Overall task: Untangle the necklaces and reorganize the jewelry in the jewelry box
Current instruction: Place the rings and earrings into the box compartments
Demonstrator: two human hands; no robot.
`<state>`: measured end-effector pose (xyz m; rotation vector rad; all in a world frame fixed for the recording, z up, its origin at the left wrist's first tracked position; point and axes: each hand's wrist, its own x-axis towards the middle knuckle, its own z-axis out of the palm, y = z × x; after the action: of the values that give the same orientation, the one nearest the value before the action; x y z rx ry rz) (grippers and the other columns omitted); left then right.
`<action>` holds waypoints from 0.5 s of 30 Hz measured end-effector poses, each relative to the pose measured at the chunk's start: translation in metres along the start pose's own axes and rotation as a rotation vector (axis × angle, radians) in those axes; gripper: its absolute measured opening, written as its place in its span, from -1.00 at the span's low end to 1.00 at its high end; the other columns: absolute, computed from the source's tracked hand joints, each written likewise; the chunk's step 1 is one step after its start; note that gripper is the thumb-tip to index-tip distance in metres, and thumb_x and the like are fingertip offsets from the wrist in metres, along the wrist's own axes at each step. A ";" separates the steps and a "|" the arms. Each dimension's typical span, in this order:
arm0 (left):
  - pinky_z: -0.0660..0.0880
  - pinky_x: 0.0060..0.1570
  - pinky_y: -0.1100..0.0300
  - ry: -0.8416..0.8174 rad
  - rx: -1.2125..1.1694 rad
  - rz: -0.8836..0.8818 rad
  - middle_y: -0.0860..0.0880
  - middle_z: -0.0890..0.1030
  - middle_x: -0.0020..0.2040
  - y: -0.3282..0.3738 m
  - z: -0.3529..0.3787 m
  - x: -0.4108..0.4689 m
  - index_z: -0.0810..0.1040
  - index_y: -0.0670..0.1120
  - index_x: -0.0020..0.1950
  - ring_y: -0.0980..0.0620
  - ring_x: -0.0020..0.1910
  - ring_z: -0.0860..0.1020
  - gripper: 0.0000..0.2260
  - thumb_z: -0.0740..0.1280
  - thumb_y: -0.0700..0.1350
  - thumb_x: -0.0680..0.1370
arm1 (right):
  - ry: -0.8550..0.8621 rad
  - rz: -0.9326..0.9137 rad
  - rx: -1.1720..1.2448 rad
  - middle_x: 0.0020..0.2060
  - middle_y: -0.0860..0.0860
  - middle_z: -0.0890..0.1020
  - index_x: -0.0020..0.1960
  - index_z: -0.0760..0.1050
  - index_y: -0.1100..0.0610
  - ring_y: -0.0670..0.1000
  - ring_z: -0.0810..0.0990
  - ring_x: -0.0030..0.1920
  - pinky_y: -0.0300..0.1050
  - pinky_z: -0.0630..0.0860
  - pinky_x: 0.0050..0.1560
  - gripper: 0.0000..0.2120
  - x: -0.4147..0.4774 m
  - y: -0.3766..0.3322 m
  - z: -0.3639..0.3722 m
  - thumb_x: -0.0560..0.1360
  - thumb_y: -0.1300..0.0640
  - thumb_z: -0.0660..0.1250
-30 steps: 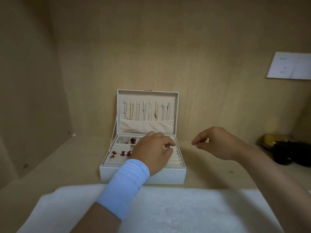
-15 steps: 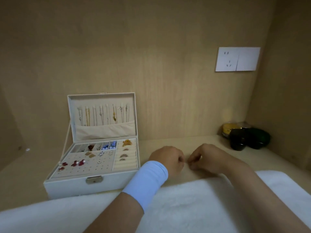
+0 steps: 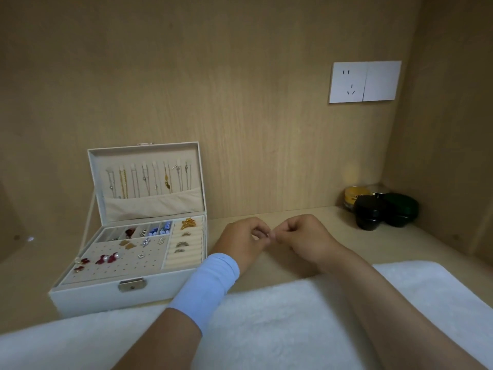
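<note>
A white jewelry box (image 3: 106,297) stands open at the left on the wooden shelf. Several necklaces (image 3: 145,180) hang in a row inside its raised lid. Its tray holds red earrings (image 3: 106,259), blue pieces (image 3: 160,231), rings and a gold hair clip (image 3: 188,223). To the right of the box, my left hand (image 3: 240,241), with a light blue wristband, and my right hand (image 3: 306,239) meet fingertip to fingertip. Both pinch a tiny jewelry piece (image 3: 270,236), mostly hidden by the fingers; what kind it is cannot be told.
A white fluffy towel (image 3: 266,316) lies along the front edge under my forearms. Dark jars (image 3: 370,212) and a yellow one stand in the back right corner. A white wall socket (image 3: 364,82) is on the back panel.
My left hand left the box tray and moved right; both hands came together beside the box and now pinch a small piece. The view shifted right.
</note>
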<state>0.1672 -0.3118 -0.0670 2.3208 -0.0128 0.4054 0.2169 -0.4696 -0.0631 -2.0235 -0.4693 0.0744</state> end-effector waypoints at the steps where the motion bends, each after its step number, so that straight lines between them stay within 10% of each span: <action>1: 0.49 -0.09 0.28 0.016 -0.056 0.004 0.13 0.66 -0.22 -0.001 -0.005 0.001 0.66 0.08 -0.16 0.23 -0.27 0.53 -0.91 0.44 -0.13 0.44 | 0.006 0.030 0.108 -0.39 -0.05 0.61 -0.11 0.69 0.22 -0.18 0.45 -0.47 -0.33 0.38 -0.43 -0.90 -0.002 -0.005 0.001 0.50 0.19 0.45; 9: 0.52 -0.16 0.35 0.101 -0.203 0.107 0.11 0.68 -0.25 0.010 -0.049 -0.008 0.71 0.02 -0.10 0.20 -0.28 0.60 -0.89 0.47 -0.19 0.46 | -0.076 0.161 0.482 -0.28 -0.05 0.63 -0.05 0.64 0.15 -0.07 0.41 -0.47 -0.27 0.17 -0.55 -0.76 -0.010 -0.035 0.012 0.46 -0.03 0.49; 15: 0.42 -0.42 0.38 0.116 -0.350 -0.003 0.01 0.68 -0.29 0.004 -0.084 -0.024 0.68 -0.07 -0.12 0.16 -0.37 0.56 -0.95 0.49 -0.19 0.45 | 0.016 -0.063 0.540 -0.27 0.02 0.65 -0.05 0.61 0.20 -0.02 0.44 -0.49 -0.27 0.25 -0.56 -0.87 -0.016 -0.065 0.040 0.49 0.14 0.48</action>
<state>0.1204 -0.2587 -0.0163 1.9504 -0.0225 0.4934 0.1733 -0.4145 -0.0287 -1.4781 -0.4458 0.1312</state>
